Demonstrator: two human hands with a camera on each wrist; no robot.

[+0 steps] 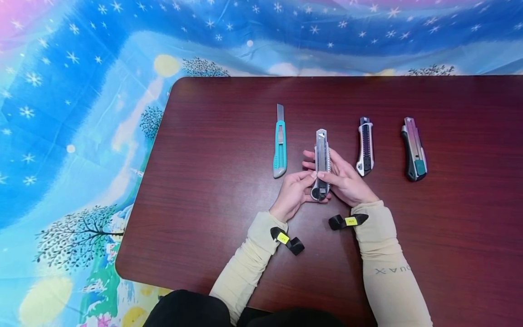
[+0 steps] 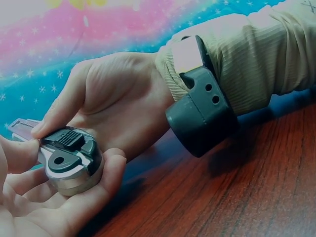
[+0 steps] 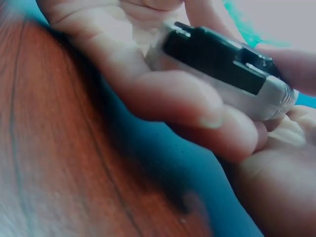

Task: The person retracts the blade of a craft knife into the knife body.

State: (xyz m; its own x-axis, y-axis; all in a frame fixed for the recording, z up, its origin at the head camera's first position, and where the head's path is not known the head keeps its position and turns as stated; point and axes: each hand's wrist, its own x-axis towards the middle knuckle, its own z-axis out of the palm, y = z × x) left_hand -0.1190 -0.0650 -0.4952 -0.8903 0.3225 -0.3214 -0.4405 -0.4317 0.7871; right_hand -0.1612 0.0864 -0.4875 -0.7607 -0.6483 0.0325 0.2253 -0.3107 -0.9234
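Both hands hold a silver and black snap-off utility knife (image 1: 322, 156) over the table, its tip pointing away from the body. My left hand (image 1: 291, 194) grips the lower end from the left, thumb on its edge and fingers beneath. From the other side my right hand (image 1: 347, 182) holds it, thumb laid across the body and fingers spread behind. In the left wrist view, the black slider and rounded end of the utility knife (image 2: 74, 160) show between the hands. Fingers also support the utility knife (image 3: 217, 69) in the right wrist view.
A turquoise utility knife (image 1: 280, 150) with its blade out lies left of the hands. To the right lie a silver and black utility knife (image 1: 365, 147) and one with a green slider (image 1: 414, 150). The dark red wooden table (image 1: 204, 181) has a rounded left end beside a patterned cloth (image 1: 94, 136).
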